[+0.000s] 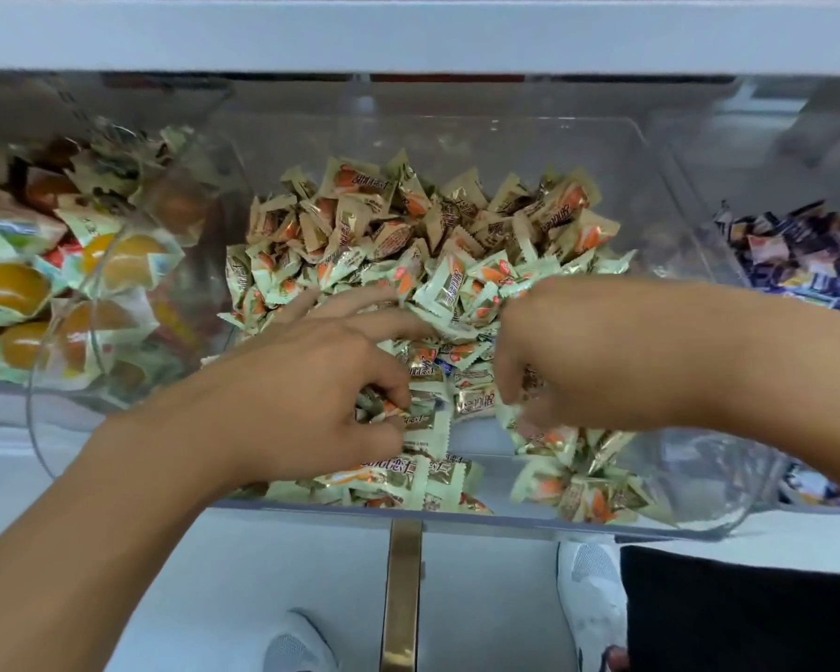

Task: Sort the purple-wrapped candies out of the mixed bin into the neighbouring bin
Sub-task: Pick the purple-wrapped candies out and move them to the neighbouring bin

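A clear plastic bin [660, 196] in the middle holds a heap of pale green and gold wrapped candies [408, 244]. My left hand [321, 380] lies in the near part of the heap, fingers curled around a few green-wrapped candies. My right hand [568, 351] digs into the heap just to the right, fingertips buried among wrappers. Between the two hands a small purple-blue wrapper [444, 365] peeks out. The neighbouring bin at the right [714, 264] holds purple-wrapped candies [806, 254].
A bin at the left [93, 264] holds green packs with orange fruit jellies. A grey shelf [408, 31] overhangs the bins at the top. Below are a white floor, a gold strip [402, 594], my white shoes and a dark garment.
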`<state>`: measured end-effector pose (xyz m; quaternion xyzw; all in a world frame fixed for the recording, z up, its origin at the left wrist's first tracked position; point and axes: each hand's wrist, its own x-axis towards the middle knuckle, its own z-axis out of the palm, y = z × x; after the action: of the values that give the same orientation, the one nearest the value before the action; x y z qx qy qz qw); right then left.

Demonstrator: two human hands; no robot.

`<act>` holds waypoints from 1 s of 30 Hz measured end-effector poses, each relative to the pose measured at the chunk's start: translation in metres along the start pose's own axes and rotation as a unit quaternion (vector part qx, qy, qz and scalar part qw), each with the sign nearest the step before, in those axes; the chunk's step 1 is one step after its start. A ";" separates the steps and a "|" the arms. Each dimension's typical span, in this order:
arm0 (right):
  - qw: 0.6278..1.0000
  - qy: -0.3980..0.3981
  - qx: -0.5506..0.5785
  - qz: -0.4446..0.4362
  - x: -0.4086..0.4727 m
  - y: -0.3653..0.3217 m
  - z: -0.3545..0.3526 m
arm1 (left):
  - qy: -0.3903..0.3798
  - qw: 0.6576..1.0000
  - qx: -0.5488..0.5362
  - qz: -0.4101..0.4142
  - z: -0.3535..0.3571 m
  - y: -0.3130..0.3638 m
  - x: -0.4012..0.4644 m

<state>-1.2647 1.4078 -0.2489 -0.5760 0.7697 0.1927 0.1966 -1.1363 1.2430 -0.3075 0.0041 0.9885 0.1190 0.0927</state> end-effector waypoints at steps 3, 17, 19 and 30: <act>0.996 0.031 0.083 -0.018 0.022 0.001 0.002 | -0.011 1.000 -0.004 0.025 0.002 0.003 0.006; 0.983 -0.081 0.165 -0.031 0.055 0.000 0.024 | 0.036 0.997 -0.072 0.019 -0.006 -0.006 0.001; 0.980 -0.072 0.181 -0.030 0.051 0.000 0.023 | 0.026 0.995 -0.094 0.019 -0.008 -0.008 0.001; 0.992 0.032 0.123 0.029 0.061 -0.018 0.031 | 0.028 0.995 -0.087 0.026 -0.006 -0.008 -0.003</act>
<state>-1.2603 1.3702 -0.3086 -0.5309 0.8096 0.0842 0.2357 -1.1344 1.2337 -0.3033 0.0179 0.9762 0.2071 0.0616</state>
